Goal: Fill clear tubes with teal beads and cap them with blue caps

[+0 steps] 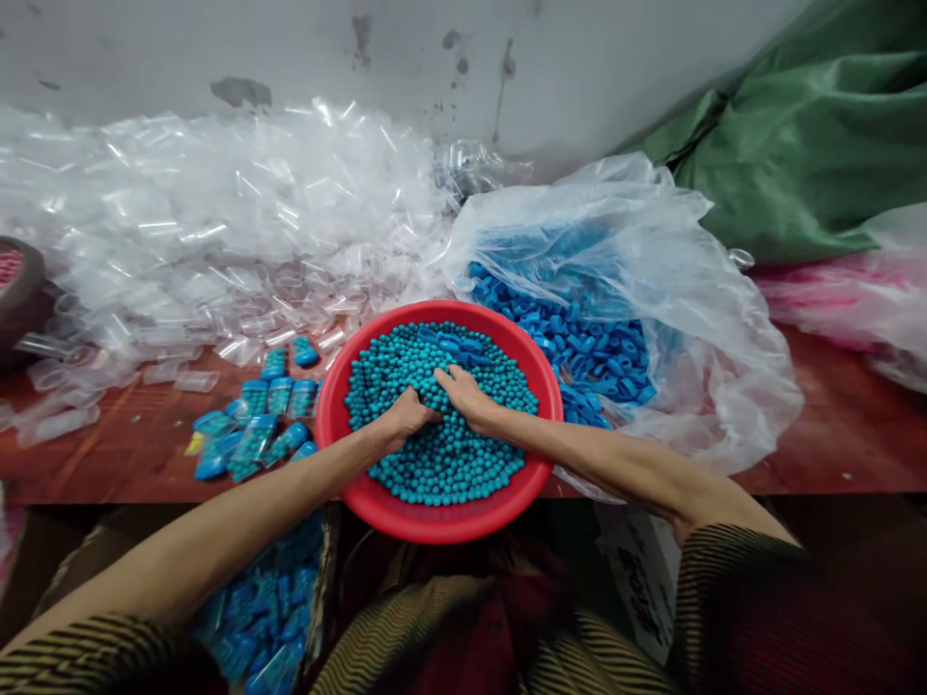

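A red plastic basin [440,526] full of round turquoise beads [449,473] sits at the table's front edge. My left hand [411,417] is in the beads, fingers curled closed; whatever they hold, if anything, is hidden. Close beside it on the right, my right hand [467,396] reaches into the same beads with its fingers stretched and somewhat apart; some fingertips are out of sight. Several blue caps [460,347] lie on the beads at the back of the basin. To the left, small clear containers [253,436] with blue caps and turquoise beads inside lie in a group.
Clear empty plastic tubes [217,212] are heaped along the wall at left. Blue caps [594,352] spill from a clear plastic bag [724,328] at right. Below the table edge, a cardboard box [323,579] holds filled containers. Green cloth [811,145] hangs back right.
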